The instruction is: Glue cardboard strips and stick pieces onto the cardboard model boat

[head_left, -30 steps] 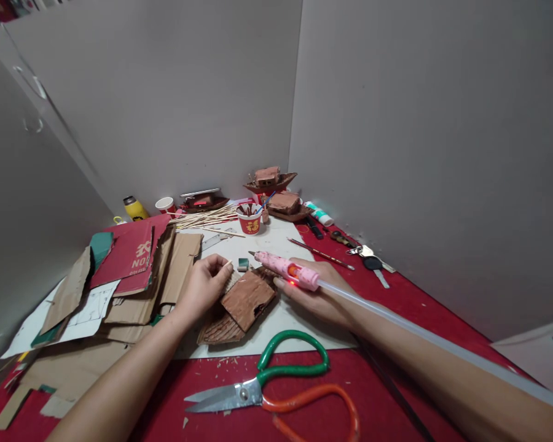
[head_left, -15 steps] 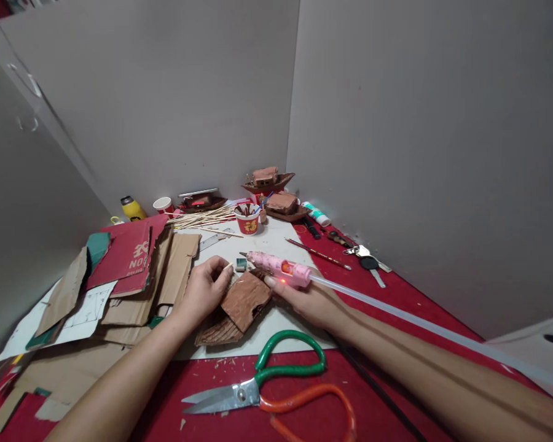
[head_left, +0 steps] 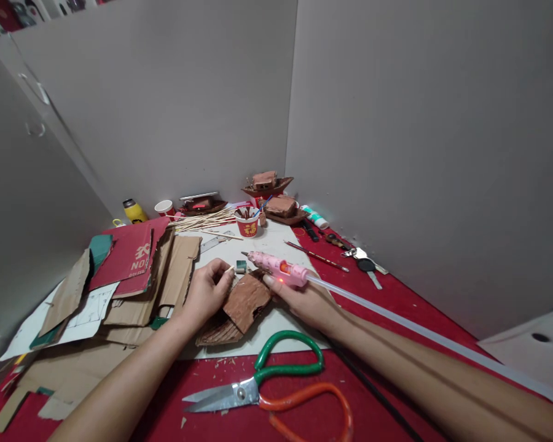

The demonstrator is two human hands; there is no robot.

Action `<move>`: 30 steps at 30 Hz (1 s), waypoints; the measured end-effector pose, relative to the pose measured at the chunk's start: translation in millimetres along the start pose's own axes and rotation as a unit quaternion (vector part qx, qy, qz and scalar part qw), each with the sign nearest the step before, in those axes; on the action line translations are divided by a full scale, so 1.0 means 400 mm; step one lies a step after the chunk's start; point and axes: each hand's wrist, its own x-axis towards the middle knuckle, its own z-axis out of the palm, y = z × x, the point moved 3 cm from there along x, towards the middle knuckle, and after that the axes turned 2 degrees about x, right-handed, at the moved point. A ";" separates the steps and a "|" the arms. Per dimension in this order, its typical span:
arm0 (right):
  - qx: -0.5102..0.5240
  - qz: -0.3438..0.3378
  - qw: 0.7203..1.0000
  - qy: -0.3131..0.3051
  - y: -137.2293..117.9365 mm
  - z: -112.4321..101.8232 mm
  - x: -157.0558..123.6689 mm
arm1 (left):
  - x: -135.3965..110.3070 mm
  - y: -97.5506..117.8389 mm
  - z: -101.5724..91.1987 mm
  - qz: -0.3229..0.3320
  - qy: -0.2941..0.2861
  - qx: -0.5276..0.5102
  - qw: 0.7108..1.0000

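My right hand is closed around a pink hot glue gun, whose nozzle points left and whose small light glows red. A long clear glue stick runs out of its back toward the lower right. My left hand pinches a short pale wooden stick between thumb and fingertips. Between both hands lies a brown painted cardboard model boat with a curved roof, resting on white paper. Just beyond it is a small green piece.
Scissors with green and orange handles lie in front. Cardboard scraps pile up at left. Behind are wooden sticks, a red paper cup and finished model boats. Keys and a pencil are at right.
The camera view has shifted slightly. Both hands keep nearly the same place, with the glue gun and the small stick still held.
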 end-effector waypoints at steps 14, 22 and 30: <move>-0.019 -0.017 1.000 0.003 -0.009 0.006 0.003 | -0.005 0.005 0.002 -0.008 0.009 -0.004 1.000; -0.018 -0.014 1.000 -0.001 -0.005 0.006 0.003 | -0.001 -0.005 0.004 -0.006 0.006 -0.009 1.000; -0.019 -0.014 1.000 -0.009 -0.008 0.004 0.004 | -0.001 -0.014 0.002 -0.001 0.006 -0.001 1.000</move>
